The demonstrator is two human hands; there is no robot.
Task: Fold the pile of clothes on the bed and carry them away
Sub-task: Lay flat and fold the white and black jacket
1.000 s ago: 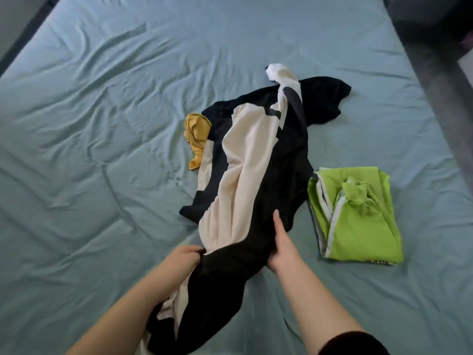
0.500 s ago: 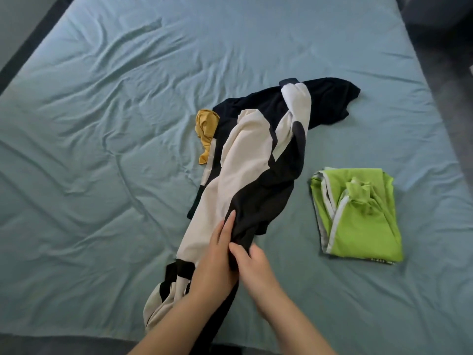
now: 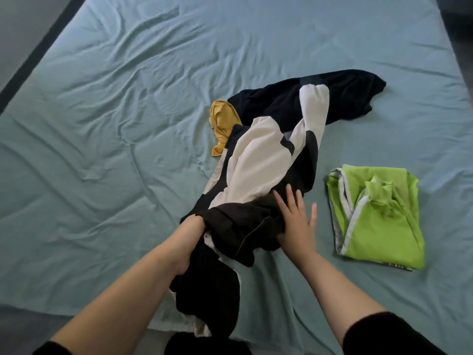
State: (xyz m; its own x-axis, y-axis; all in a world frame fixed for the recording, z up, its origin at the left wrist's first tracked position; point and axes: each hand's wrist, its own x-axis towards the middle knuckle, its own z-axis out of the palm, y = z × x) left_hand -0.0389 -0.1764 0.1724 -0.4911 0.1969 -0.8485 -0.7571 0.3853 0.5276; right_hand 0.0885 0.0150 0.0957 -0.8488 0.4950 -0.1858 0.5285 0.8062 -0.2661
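While the black-and-cream garment [image 3: 258, 162] is stretched in a long, bunched strip from the middle of the bed [image 3: 102, 124] to its near edge, where the lower end hangs over, it is handled by both hands. The left hand [image 3: 192, 228] is buried in the black folds toward the near end, so whether its fingers are curled round the cloth cannot be told. The right hand [image 3: 297, 224] is laid flat on the same black part just to the right. Its fingers are straight and spread, the little finger reaches out over the sheet, and the thumb is hidden by fabric. A crumpled yellow garment [image 3: 222, 121] is seen at the far left side of the strip, touching it. A dark navy garment [image 3: 353, 96] is spread at the far end, partly under a cream section. A folded lime-green garment [image 3: 378, 221] with pale trim is set on the sheet to the right, near the right hand but apart from it. The blue-green sheet is creased throughout.
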